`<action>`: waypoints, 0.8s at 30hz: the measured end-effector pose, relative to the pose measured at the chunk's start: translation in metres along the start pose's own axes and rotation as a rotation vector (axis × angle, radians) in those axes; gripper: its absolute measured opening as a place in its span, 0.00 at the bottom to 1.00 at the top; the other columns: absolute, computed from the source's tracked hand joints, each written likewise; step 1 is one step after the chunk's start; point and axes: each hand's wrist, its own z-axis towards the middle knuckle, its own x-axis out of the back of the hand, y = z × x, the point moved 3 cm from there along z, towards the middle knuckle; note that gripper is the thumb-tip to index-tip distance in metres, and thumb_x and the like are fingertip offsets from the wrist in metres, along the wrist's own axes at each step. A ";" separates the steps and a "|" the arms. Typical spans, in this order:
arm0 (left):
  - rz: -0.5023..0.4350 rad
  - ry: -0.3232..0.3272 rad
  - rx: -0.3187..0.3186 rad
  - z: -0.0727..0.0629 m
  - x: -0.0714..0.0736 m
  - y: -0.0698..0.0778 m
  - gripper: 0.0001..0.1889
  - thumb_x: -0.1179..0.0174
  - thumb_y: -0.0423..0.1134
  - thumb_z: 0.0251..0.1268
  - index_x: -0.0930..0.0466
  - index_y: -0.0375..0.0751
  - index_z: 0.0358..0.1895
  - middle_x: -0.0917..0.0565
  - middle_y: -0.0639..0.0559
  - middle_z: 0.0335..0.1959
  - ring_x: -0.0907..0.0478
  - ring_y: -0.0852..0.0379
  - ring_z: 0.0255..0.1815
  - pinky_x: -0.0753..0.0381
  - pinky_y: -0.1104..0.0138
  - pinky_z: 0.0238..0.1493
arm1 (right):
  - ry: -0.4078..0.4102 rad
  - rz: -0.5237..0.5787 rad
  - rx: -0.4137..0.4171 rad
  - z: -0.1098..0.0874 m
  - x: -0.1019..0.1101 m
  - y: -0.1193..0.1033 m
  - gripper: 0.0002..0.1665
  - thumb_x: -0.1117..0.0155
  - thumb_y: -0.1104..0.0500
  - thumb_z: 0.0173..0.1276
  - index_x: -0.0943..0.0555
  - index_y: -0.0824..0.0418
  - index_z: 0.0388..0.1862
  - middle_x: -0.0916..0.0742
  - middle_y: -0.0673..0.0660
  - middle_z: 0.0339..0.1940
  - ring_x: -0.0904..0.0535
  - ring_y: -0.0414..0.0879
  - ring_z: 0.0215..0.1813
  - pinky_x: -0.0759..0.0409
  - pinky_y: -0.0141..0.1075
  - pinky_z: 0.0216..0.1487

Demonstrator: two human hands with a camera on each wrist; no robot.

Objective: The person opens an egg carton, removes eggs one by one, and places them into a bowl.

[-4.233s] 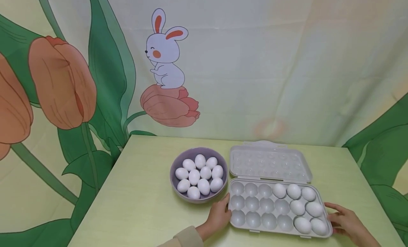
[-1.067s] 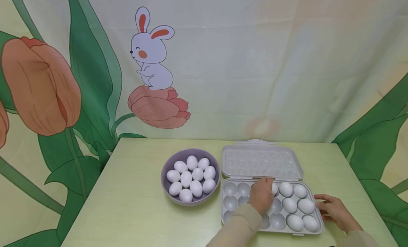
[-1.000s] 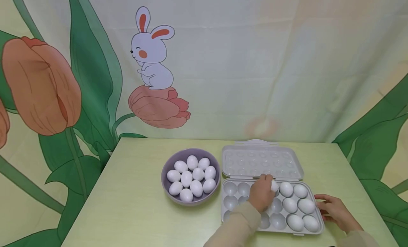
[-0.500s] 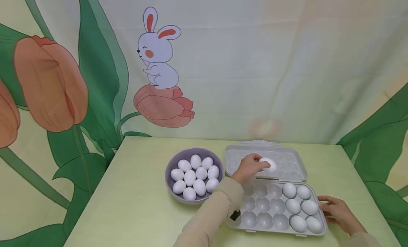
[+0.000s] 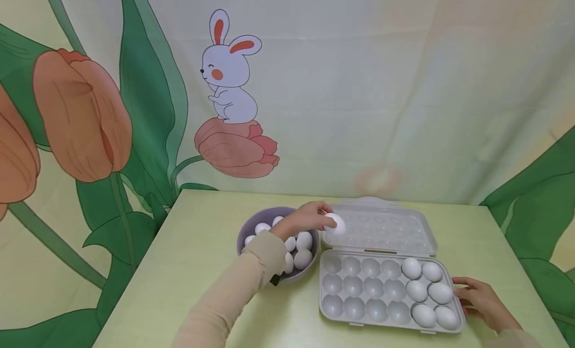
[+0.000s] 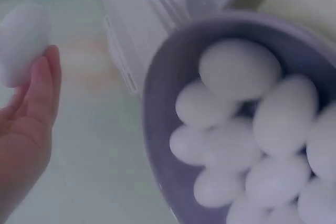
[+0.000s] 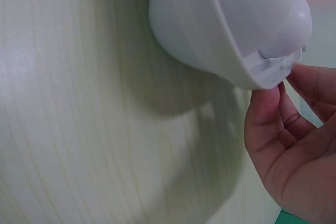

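My left hand (image 5: 305, 219) pinches a white egg (image 5: 336, 225) between thumb and fingers, raised above the right side of the purple bowl (image 5: 243, 231). In the left wrist view the egg (image 6: 22, 43) sits at the fingertips, apart from the several white eggs in the bowl (image 6: 160, 166). My sleeve hides part of the bowl in the head view. At the right end of the egg box (image 5: 377, 320), my right hand (image 5: 484, 302) grips the rim; the right wrist view shows thumb and fingers on the box's edge (image 7: 231, 40). Several eggs fill the right-hand cups; the cups to the left are bare.
Hinged open, the clear lid (image 5: 382, 230) lies flat behind the egg box. Box and bowl stand side by side on a pale yellow table (image 5: 179, 268). A curtain with a rabbit and tulips (image 5: 314, 98) hangs behind the table's back edge.
My left hand has lifted an egg out of the box's back row and carried it left over the lid to the bowl. My right hand stays at the box's right end.
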 end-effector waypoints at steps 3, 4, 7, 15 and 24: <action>0.121 -0.018 -0.004 -0.017 0.013 -0.007 0.17 0.41 0.40 0.50 0.28 0.39 0.44 0.25 0.50 0.38 0.25 0.56 0.34 0.25 0.69 0.37 | -0.006 0.000 0.002 -0.001 0.000 -0.001 0.34 0.45 0.58 0.61 0.43 0.73 0.61 0.20 0.48 0.30 0.24 0.42 0.32 0.25 0.37 0.32; 0.170 -0.021 -0.006 -0.022 0.016 -0.010 0.16 0.41 0.40 0.49 0.27 0.39 0.43 0.24 0.50 0.38 0.26 0.56 0.34 0.26 0.69 0.36 | -0.008 0.000 0.001 -0.001 -0.001 -0.001 0.34 0.46 0.58 0.61 0.43 0.72 0.61 0.20 0.48 0.30 0.24 0.42 0.32 0.25 0.37 0.31; 0.338 -0.006 -0.007 -0.033 0.025 -0.020 0.14 0.41 0.40 0.47 0.26 0.40 0.39 0.24 0.53 0.34 0.29 0.59 0.32 0.28 0.70 0.34 | -0.016 -0.002 0.006 -0.002 -0.001 -0.002 0.34 0.46 0.58 0.62 0.43 0.73 0.61 0.21 0.48 0.30 0.25 0.42 0.32 0.25 0.37 0.31; 0.599 0.006 0.016 -0.051 0.030 -0.047 0.10 0.41 0.39 0.40 0.25 0.42 0.30 0.27 0.56 0.25 0.34 0.60 0.25 0.33 0.72 0.27 | -0.012 -0.004 0.003 -0.002 -0.001 -0.001 0.34 0.46 0.58 0.61 0.43 0.73 0.61 0.21 0.48 0.29 0.25 0.42 0.31 0.25 0.37 0.31; 0.599 0.038 -0.014 -0.056 0.022 -0.072 0.10 0.39 0.37 0.36 0.25 0.41 0.28 0.27 0.58 0.22 0.33 0.61 0.25 0.33 0.72 0.26 | -0.008 -0.011 -0.010 -0.003 -0.002 -0.002 0.34 0.46 0.58 0.61 0.43 0.73 0.61 0.21 0.49 0.29 0.25 0.42 0.31 0.26 0.36 0.31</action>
